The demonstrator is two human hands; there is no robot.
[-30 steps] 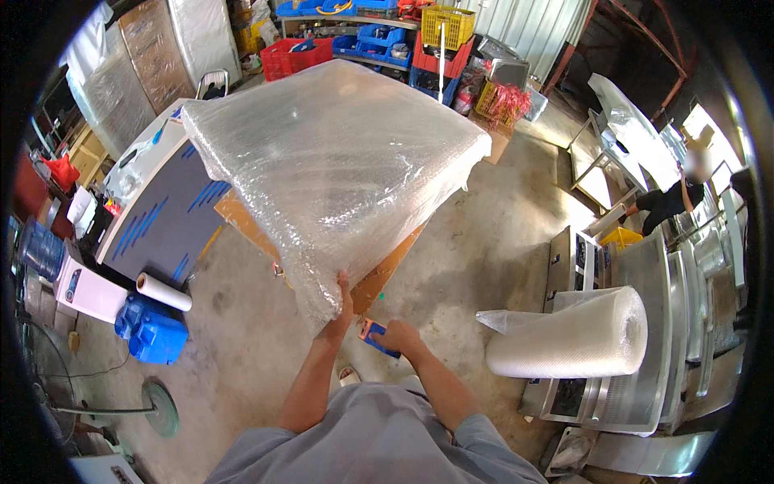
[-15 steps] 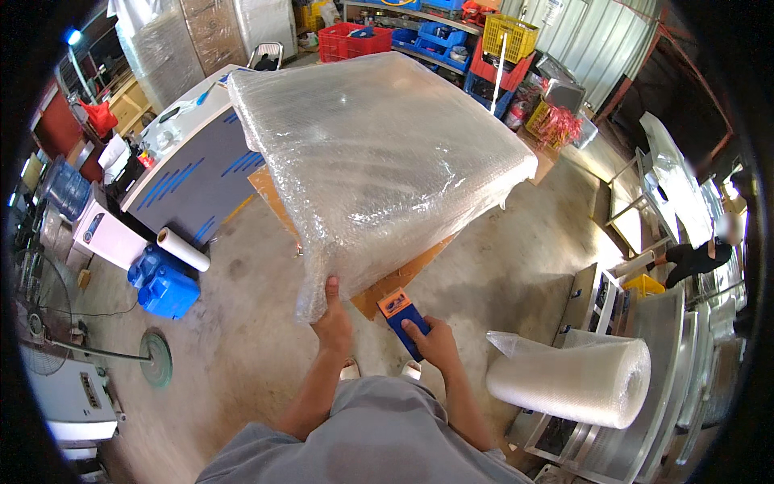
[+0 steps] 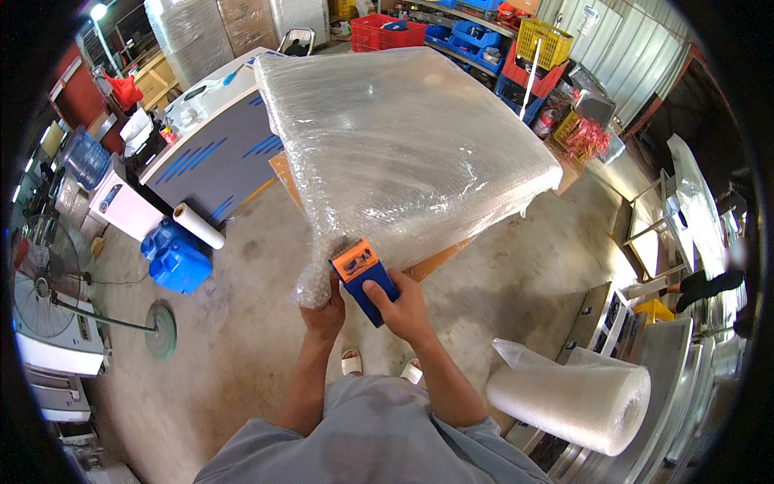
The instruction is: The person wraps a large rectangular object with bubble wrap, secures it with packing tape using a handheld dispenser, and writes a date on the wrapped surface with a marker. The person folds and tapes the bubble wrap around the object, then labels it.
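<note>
Your left hand (image 3: 324, 316) is gripping a loose tail of bubble wrap (image 3: 310, 282) at the near left corner, its fingers partly hidden. Your right hand (image 3: 403, 308) is wrapping around a blue-and-orange tool (image 3: 368, 292), thumb lying on its face. The wrapped block (image 3: 403, 137) is filling the middle; bubble wrap is covering its top and near side, while that corner is looking unfinished. Brown cardboard (image 3: 442, 258) is showing underneath. An orange label (image 3: 355, 260) is carrying a dark printed picture; its lettering is too small for reading.
</note>
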